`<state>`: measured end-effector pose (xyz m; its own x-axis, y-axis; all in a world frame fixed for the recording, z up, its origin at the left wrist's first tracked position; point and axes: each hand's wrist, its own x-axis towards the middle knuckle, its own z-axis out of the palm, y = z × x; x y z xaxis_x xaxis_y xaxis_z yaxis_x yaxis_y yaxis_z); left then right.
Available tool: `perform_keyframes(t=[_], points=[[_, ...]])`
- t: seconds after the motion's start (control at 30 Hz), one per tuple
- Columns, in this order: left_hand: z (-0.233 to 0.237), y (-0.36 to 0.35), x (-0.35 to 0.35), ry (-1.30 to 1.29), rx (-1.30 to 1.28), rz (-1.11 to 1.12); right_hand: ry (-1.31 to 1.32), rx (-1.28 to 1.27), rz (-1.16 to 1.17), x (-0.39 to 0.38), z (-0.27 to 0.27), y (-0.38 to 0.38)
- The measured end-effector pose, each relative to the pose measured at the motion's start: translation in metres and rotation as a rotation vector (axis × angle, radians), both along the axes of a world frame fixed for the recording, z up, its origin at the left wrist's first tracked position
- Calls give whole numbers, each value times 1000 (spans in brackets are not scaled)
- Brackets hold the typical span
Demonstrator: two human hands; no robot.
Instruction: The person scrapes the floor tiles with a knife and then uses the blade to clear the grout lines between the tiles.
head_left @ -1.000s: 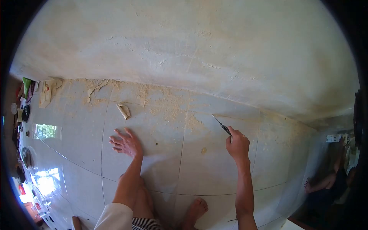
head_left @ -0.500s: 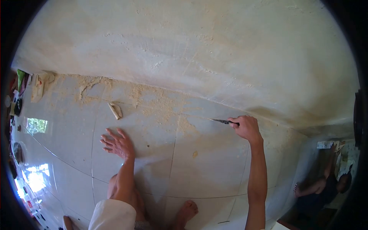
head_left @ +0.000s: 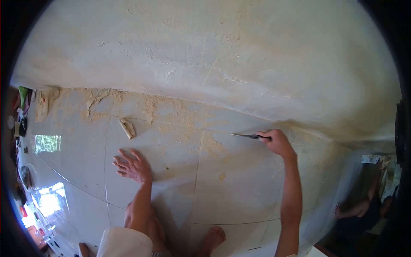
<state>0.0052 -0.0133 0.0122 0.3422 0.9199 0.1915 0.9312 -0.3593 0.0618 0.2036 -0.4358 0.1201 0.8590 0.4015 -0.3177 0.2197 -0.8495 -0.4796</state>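
Note:
A dark, pointed tool, seemingly a knife [head_left: 245, 135], is gripped in my right hand [head_left: 278, 143], its tip pointing left above the floor tiles. My left hand [head_left: 133, 166] is spread with its fingers apart over the tiled floor [head_left: 171, 192] and holds nothing. Beyond that hand lies a rolled beige piece [head_left: 127, 128]. Pale crumbs and flakes [head_left: 182, 122] are scattered along the foot of the wall [head_left: 192, 51], whose surface is patchy and rough.
A beige packet [head_left: 42, 105] lies by the wall at the far left, near assorted items along the left edge. Another person [head_left: 357, 216] sits at the lower right. A bare foot [head_left: 213, 238] is at the bottom.
The view has shifted slightly, moving the floor objects a little down and right in the picture. My right hand still grips the tool, which now appears flatter. My left hand stays spread.

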Motion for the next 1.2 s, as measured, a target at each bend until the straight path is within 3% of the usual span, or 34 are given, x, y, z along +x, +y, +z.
perform_keyframes(t=[0.17,0.23,0.37,0.47,0.57,0.7,0.83,0.93,1.0,1.17,1.2], points=[[-4,4,-1,33,15,13,114,-67,-136,0,6,-24],[0,1,0,8,1,12,35,-227,-123,-1,11,-11],[-3,0,2,11,31,1,-132,-46,19,-21,-9,31],[-2,0,0,46,5,45,-107,22,9,-39,-13,54],[-3,1,-1,12,17,26,-70,98,-60,-41,-15,24],[2,0,1,-36,2,22,57,-7,-256,-26,-16,-58],[1,1,2,-60,21,5,27,-68,-261,-20,0,-57],[6,-1,4,-65,8,17,-17,-164,-130,-23,0,-10],[7,-3,5,-60,-11,24,-58,49,-77,-34,-2,34],[3,1,2,-33,11,32,-141,308,-57,-63,-14,28],[3,3,4,-42,20,29,-157,361,-281,-72,-17,19]])
